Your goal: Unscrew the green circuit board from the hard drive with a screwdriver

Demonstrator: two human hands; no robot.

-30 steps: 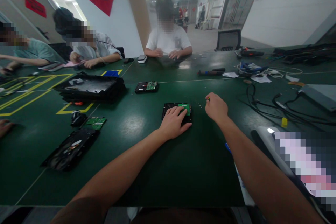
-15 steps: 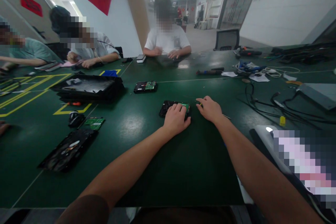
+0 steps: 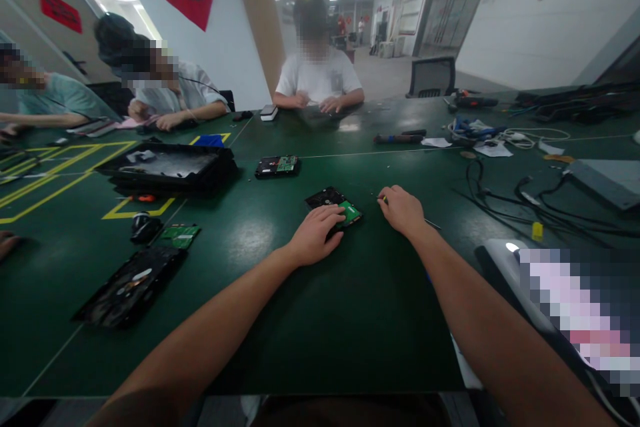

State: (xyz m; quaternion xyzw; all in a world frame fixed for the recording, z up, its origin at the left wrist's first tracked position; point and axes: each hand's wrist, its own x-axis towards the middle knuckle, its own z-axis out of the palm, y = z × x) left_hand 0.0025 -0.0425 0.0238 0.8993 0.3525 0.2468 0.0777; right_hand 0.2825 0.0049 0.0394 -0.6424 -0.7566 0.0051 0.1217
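A hard drive (image 3: 324, 198) with a green circuit board (image 3: 352, 213) lies turned at an angle on the table. My left hand (image 3: 316, 233) rests over its near side, fingers stretched across it and thumb apart. To the right, my right hand (image 3: 400, 209) is closed around a slim screwdriver (image 3: 433, 224); its metal shaft sticks out behind the wrist and a yellow bit of it shows at the fingertips. The palm hides most of the tool. Tiny specks, perhaps screws, lie by those fingertips.
Another hard drive (image 3: 277, 166) lies farther back. At left are stacked black trays (image 3: 170, 163), a loose circuit board (image 3: 181, 235) and an opened black drive casing (image 3: 127, 290). Black cables (image 3: 520, 203) and a grey metal box (image 3: 610, 180) are at right. People sit across the table.
My left hand has slid left and toward me, and the hard drive has turned clockwise, showing more of its top. My right hand has shifted slightly right, still around the screwdriver.
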